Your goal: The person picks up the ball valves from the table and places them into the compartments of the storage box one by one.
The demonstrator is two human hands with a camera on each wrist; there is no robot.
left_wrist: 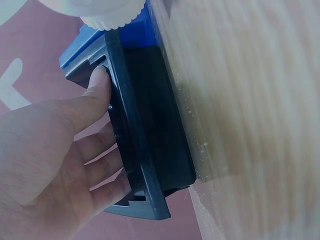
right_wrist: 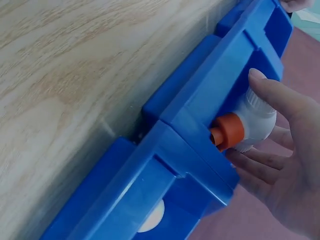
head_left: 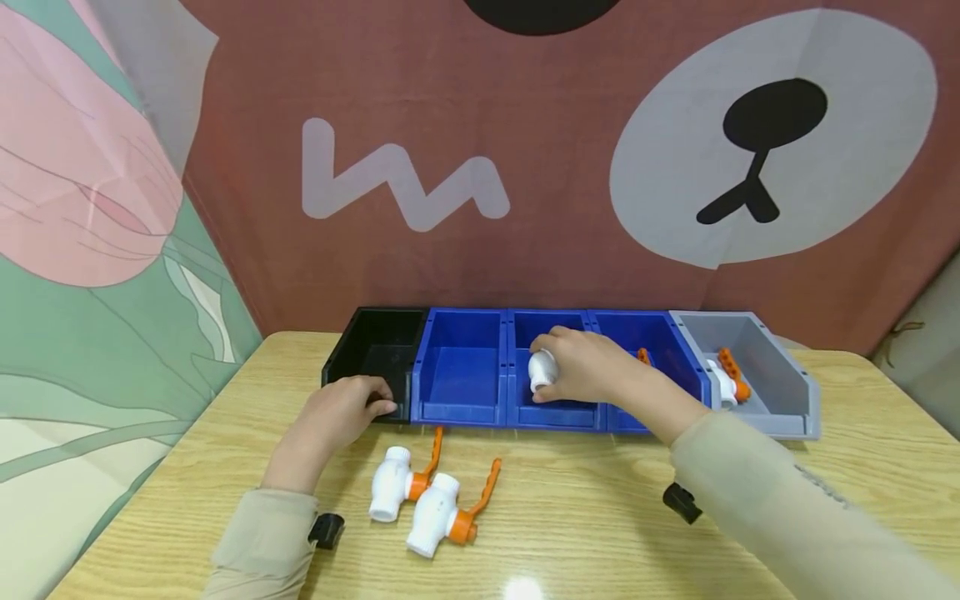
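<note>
My right hand [head_left: 581, 364] pinches a white plastic ball valve [head_left: 542, 370] between thumb and fingers, inside the middle blue bin [head_left: 553, 414]. In the right wrist view the valve's orange stem [right_wrist: 230, 131] faces the bin's front. At the far left of the row, my left hand [head_left: 341, 410] rests over the front lip of the black bin [head_left: 384, 321], its fingers reaching inside and holding nothing visible. On the table beside that hand lie two white ball valves, one [head_left: 390, 486] behind the other [head_left: 433, 517], both with orange lever handles.
Left of the middle bin stands another blue bin [head_left: 459, 367]. To the right, a blue bin [head_left: 660, 329] has an orange handle [head_left: 643, 357] showing behind the right forearm, and the grey bin [head_left: 776, 375] holds a white and orange valve [head_left: 723, 383]. A printed cloth hangs behind the wooden table [head_left: 570, 517].
</note>
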